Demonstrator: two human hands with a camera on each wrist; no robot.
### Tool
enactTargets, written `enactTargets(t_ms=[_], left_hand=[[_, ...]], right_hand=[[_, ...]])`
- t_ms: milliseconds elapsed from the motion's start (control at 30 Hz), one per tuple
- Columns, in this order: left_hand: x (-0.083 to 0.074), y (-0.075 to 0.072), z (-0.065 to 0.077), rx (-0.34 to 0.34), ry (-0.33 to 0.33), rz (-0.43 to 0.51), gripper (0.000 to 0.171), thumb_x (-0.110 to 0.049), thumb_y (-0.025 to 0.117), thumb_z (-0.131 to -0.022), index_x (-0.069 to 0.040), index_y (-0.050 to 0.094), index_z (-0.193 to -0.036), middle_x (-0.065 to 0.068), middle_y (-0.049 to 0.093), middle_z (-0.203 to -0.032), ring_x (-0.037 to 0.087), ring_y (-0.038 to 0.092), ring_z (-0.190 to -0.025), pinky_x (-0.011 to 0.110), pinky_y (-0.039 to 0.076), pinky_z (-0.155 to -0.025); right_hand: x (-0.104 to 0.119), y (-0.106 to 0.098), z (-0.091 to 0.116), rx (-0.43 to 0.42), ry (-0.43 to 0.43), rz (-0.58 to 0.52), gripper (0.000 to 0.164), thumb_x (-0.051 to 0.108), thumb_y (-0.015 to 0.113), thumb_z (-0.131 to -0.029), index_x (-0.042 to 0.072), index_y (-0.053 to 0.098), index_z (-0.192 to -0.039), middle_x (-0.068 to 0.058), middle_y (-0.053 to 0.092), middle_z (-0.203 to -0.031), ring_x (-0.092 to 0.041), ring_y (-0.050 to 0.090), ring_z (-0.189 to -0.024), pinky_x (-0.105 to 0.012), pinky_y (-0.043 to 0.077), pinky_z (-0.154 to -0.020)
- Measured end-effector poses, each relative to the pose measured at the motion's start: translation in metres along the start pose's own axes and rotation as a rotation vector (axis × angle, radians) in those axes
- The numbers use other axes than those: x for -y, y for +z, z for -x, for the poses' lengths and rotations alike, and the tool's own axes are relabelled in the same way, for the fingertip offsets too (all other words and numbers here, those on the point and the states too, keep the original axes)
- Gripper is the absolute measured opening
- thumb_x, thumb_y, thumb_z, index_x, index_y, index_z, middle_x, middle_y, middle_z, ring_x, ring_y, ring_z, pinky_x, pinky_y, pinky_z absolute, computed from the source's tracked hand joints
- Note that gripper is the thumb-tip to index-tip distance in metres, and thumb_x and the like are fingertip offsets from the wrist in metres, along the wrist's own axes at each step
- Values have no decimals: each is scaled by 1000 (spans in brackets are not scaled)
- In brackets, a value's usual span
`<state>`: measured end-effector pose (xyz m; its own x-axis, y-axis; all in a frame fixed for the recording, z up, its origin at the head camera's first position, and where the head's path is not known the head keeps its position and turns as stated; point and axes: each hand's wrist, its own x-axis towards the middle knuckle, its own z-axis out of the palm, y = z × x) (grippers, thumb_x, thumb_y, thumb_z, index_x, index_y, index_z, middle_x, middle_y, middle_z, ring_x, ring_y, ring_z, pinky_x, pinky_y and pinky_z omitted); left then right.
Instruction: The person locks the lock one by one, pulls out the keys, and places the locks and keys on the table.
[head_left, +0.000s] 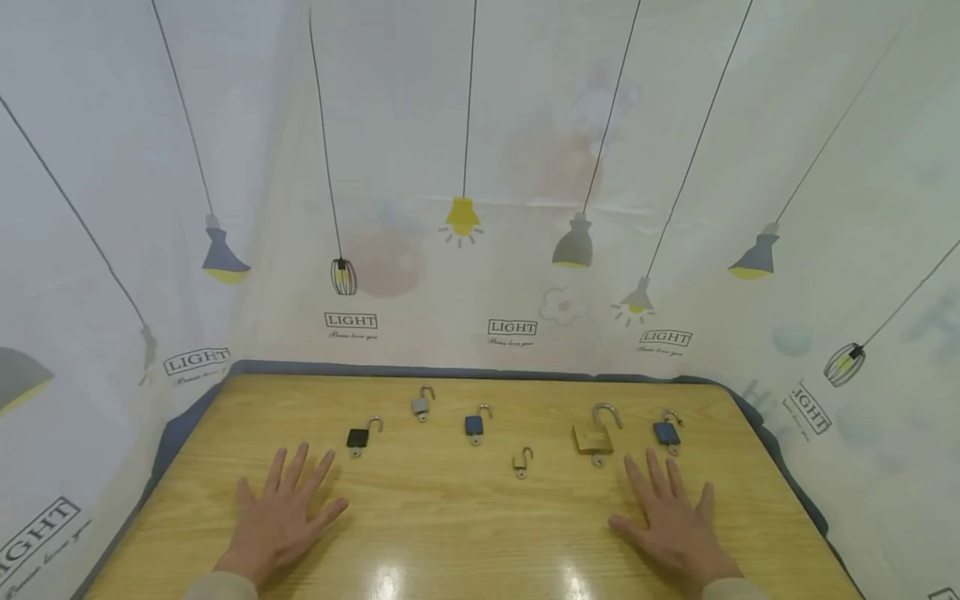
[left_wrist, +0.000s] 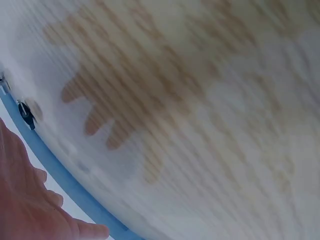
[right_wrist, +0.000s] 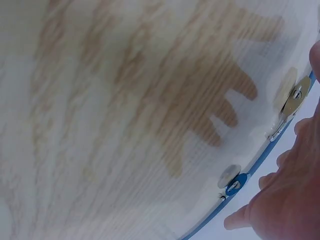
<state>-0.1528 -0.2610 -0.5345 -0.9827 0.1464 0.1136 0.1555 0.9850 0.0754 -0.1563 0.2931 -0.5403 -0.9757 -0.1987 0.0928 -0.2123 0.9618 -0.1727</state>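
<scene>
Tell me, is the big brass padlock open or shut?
Open: the big padlock has its shackle swung aside, the free end out past one corner.

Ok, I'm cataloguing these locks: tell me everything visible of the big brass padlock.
The padlock has a squarish body that looks like brass and a curved, silvery shackle, open. A key, apparently, pokes from its near end. It lies on the wooden table near the right hand, which does not touch it.

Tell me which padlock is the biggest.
The large brass padlock, second from the right in the head view; its body is clearly the widest of all six.
</scene>
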Motion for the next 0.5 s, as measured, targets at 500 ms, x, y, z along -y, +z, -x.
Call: enactTargets(t_ms=[500], left_hand=[[-5, -15, -10, -13, 37, 21, 66, -55, 47, -95, -11, 39, -144, 21, 31, -151, 44, 31, -133, 70, 32, -96]], right_hand=[[32, -18, -18, -14, -148, -25, 71, 53, 58, -89, 17, 37, -146, -19, 31, -151, -44, 39, -128, -68, 34, -95]])
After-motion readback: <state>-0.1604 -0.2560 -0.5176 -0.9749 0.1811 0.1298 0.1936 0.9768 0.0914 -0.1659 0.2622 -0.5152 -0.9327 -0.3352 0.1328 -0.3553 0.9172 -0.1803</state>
